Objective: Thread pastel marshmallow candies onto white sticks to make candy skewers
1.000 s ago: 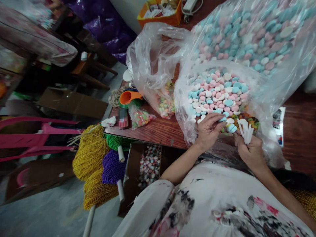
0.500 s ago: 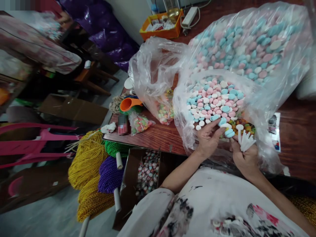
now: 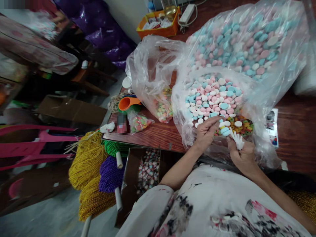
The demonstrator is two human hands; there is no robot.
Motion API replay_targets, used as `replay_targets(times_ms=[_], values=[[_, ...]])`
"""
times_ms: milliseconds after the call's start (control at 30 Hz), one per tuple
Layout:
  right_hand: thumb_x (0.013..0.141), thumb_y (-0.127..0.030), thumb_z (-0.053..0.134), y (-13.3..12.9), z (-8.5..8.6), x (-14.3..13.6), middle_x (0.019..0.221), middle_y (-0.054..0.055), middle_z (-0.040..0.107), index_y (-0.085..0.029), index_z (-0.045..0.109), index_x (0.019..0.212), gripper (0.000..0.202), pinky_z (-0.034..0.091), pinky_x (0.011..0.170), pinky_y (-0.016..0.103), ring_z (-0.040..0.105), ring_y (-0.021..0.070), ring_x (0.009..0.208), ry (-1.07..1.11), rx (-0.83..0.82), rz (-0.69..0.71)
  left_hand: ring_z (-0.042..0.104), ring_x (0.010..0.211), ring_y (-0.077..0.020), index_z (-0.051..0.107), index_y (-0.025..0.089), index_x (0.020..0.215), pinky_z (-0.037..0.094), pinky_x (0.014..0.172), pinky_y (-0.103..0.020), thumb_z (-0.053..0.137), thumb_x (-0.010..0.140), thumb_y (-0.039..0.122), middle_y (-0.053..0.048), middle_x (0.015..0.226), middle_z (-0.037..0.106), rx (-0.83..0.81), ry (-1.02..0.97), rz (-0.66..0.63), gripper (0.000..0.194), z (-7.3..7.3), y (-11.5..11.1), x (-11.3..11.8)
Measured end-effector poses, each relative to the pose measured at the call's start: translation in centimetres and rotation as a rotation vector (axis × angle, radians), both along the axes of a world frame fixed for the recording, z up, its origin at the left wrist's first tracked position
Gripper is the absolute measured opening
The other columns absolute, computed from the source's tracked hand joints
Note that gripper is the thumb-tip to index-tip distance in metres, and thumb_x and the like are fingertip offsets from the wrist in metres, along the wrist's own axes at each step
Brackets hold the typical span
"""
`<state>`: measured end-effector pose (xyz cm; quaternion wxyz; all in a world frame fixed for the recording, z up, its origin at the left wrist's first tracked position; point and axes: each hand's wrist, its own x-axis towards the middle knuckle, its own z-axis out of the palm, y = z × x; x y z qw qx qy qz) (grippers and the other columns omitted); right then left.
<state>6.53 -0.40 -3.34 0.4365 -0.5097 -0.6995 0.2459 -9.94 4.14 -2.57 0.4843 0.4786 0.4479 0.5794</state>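
My left hand [image 3: 205,133] is closed in a pinch at the near edge of the candy pile, its fingertips on round candies. A few blue candies [image 3: 225,131] and white ones sit right beside those fingertips, between my two hands. My right hand [image 3: 241,154] is shut around a fanned bunch of short white strips [image 3: 237,140], its thumb close to the blue candies. Beyond both hands lie loose pink, blue and white candies [image 3: 213,95] in the mouth of a large clear plastic bag [image 3: 180,108]. Small colourful ring-shaped candies [image 3: 243,126] lie near the right hand.
On the table [image 3: 158,135] at left are a small bag of candies [image 3: 139,122], an orange scoop [image 3: 127,103] and an orange basket [image 3: 158,31]. Below its edge stand a cardboard box of wrapped candies [image 3: 148,171] and yellow cord bundles [image 3: 87,161]. Another person is at far left.
My right hand has moved slightly left, bringing the white strips closer to the blue candies. A white disc that was beside the strips now shows apart from them. The view has shifted slightly.
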Motion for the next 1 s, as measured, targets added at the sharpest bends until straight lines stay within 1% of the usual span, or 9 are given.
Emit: replay_targets(times_ms=[133, 267, 433, 533, 633, 733, 833, 933, 1000], values=[[0.085, -0.014, 0.056, 0.0, 0.4, -0.1, 0.067, 0.001, 0.068, -0.022, 0.069, 0.091, 0.017, 0.048, 0.057, 0.030, 0.063, 0.0185, 0.058, -0.022, -0.003, -0.006, 0.066, 0.128, -0.0219, 0.077, 0.025, 0.117, 0.048, 0.118, -0.044, 0.063, 0.097, 0.045, -0.007, 0.130, 0.074, 0.085, 0.080, -0.002, 0.031, 0.1, -0.8, 0.5], [0.084, -0.012, 0.055, -0.1, 1.0, -0.2, 0.066, 0.001, 0.066, -0.022, 0.067, 0.091, 0.017, 0.048, 0.055, 0.029, 0.061, 0.0173, 0.054, -0.048, 0.006, -0.004, 0.064, 0.132, -0.0227, 0.074, 0.025, 0.124, 0.046, 0.120, -0.045, 0.063, 0.098, 0.044, -0.008, 0.136, 0.071, 0.010, 0.052, 0.007, 0.034, 0.0, -1.9, 1.3], [0.082, -0.015, 0.056, 0.3, 0.8, -0.1, 0.061, 0.001, 0.062, -0.022, 0.066, 0.088, 0.014, 0.044, 0.051, 0.031, 0.058, 0.0193, 0.050, -0.106, 0.029, -0.067, 0.067, 0.125, -0.0251, 0.068, 0.022, 0.133, 0.051, 0.114, -0.045, 0.058, 0.098, 0.055, -0.011, 0.135, 0.071, -0.022, 0.054, -0.055, 0.049, -0.9, -3.0, 2.2], [0.080, -0.015, 0.057, 1.2, 0.6, 0.2, 0.059, 0.002, 0.060, -0.022, 0.066, 0.083, 0.012, 0.041, 0.052, 0.032, 0.054, 0.0193, 0.048, -0.153, 0.023, -0.064, 0.068, 0.123, -0.0271, 0.069, 0.021, 0.130, 0.053, 0.113, -0.048, 0.057, 0.097, 0.057, -0.012, 0.133, 0.072, 0.043, 0.092, -0.076, 0.051, -1.6, -2.8, 2.5], [0.083, -0.019, 0.057, 2.2, 0.6, 1.0, 0.060, 0.003, 0.061, -0.022, 0.067, 0.081, 0.011, 0.042, 0.054, 0.032, 0.056, 0.0197, 0.053, -0.163, -0.066, 0.024, 0.069, 0.122, -0.0276, 0.068, 0.024, 0.131, 0.055, 0.109, -0.051, 0.060, 0.097, 0.052, -0.011, 0.131, 0.072, 0.073, 0.097, -0.058, 0.045, -1.9, -2.0, 2.5], [0.090, -0.028, 0.059, 2.7, 1.1, 2.2, 0.058, 0.001, 0.060, -0.023, 0.063, 0.070, 0.021, 0.043, 0.053, 0.032, 0.055, 0.0182, 0.053, -0.047, -0.196, 0.087, 0.069, 0.121, -0.0256, 0.052, 0.028, 0.148, 0.060, 0.099, -0.045, 0.061, 0.097, 0.051, -0.011, 0.131, 0.071, 0.047, 0.085, -0.054, 0.057, -1.3, -0.8, 1.8], [0.091, -0.036, 0.065, 2.8, 1.9, 3.5, 0.055, -0.001, 0.056, -0.022, 0.062, 0.066, 0.029, 0.042, 0.052, 0.030, 0.052, 0.0150, 0.051, 0.153, -0.268, -0.061, 0.069, 0.120, -0.0231, 0.038, 0.029, 0.157, 0.061, 0.088, -0.033, 0.062, 0.097, 0.050, -0.012, 0.134, 0.069, 0.013, 0.211, -0.075, 0.068, -0.2, 0.5, 0.3], [0.090, -0.036, 0.068, 3.0, 2.7, 4.3, 0.054, -0.004, 0.051, -0.021, 0.066, 0.073, 0.024, 0.038, 0.050, 0.027, 0.045, 0.0113, 0.049, 0.302, -0.258, -0.222, 0.073, 0.097, -0.0175, 0.055, 0.025, 0.143, 0.059, 0.078, -0.027, 0.055, 0.101, 0.040, -0.011, 0.122, 0.074, 0.016, 0.456, -0.048, 0.044, 0.7, 1.4, -0.7], [0.092, -0.036, 0.067, 3.2, 3.0, 4.4, 0.054, -0.005, 0.049, -0.021, 0.069, 0.079, 0.020, 0.036, 0.050, 0.026, 0.043, 0.0106, 0.049, 0.343, -0.249, -0.225, 0.072, 0.090, -0.0171, 0.069, 0.020, 0.122, 0.057, 0.080, -0.029, 0.053, 0.101, 0.029, -0.009, 0.107, 0.076, 0.070, 0.719, -0.141, 0.028, 1.1, 1.7, -0.3]])
